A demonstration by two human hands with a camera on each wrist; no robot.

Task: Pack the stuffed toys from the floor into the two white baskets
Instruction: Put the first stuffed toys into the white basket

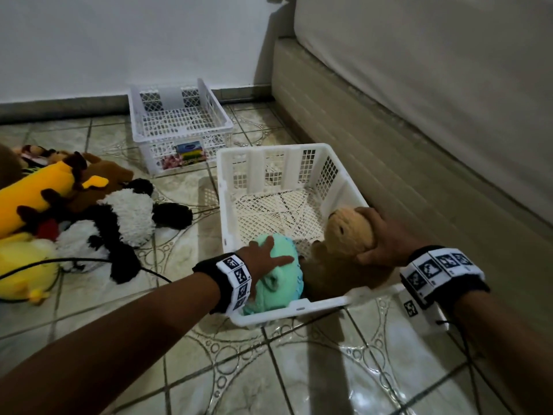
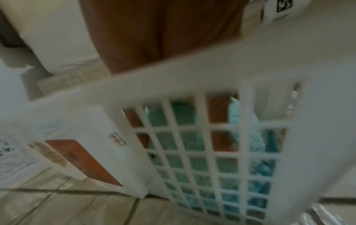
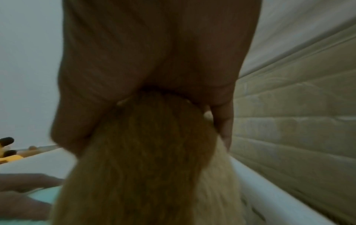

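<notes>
The near white basket (image 1: 275, 148) stands on the tiled floor beside the bed. A mint green stuffed toy (image 1: 278, 283) lies in its near left corner, and my left hand (image 1: 269, 253) presses on it with straight, spread fingers. My right hand (image 1: 374, 235) grips the head of a brown teddy bear (image 1: 344, 235) that sits in the near right corner. In the right wrist view my palm wraps the bear's head (image 3: 154, 152). The left wrist view shows the mint toy (image 2: 188, 140) through the basket's lattice wall (image 2: 204, 152). The far white basket (image 1: 182, 133) holds no toys.
More stuffed toys lie piled on the floor at the left: a long yellow one (image 1: 33, 196), a brown moose (image 1: 98, 172), a panda (image 1: 128, 217) and a pale yellow plush (image 1: 24, 265). A black cable (image 1: 74, 259) crosses them. The bed base (image 1: 419, 181) runs along the right.
</notes>
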